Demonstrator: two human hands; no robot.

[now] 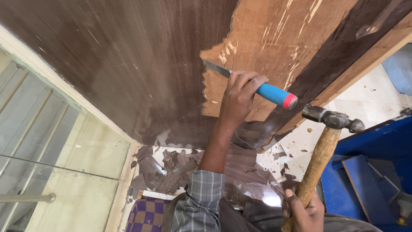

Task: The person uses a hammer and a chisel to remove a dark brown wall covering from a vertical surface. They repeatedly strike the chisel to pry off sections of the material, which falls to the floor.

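The right hand (305, 211) is cut off by the lower edge of the view, so only its knuckles and part of the fingers show, clenched around the foot of a worn wooden-handled hammer with a dark steel ball-peen head (322, 150). The very end of the handle is hidden inside that fist. The hammer head sits just right of the chisel's butt, apart from it.

The left hand (238, 98) is wrapped tight around a steel-bladed chisel with a blue plastic handle and red end cap (253, 85); most of the grip is covered by the fingers, and only the flat blade and the capped end stick out. The blade tip lies against the ragged edge where dark brown laminate sheet (128, 64) gives way to bare pale plywood board (266, 34), above the left hand. Whether the tip is under the laminate cannot be told.

Below the left forearm, torn dark laminate scraps (167, 167) lie heaped on the pale floor (365, 99). Right of the right hand, blue painted boards (365, 180) are partly cut off by the frame, and what lies among them is hard to make out.
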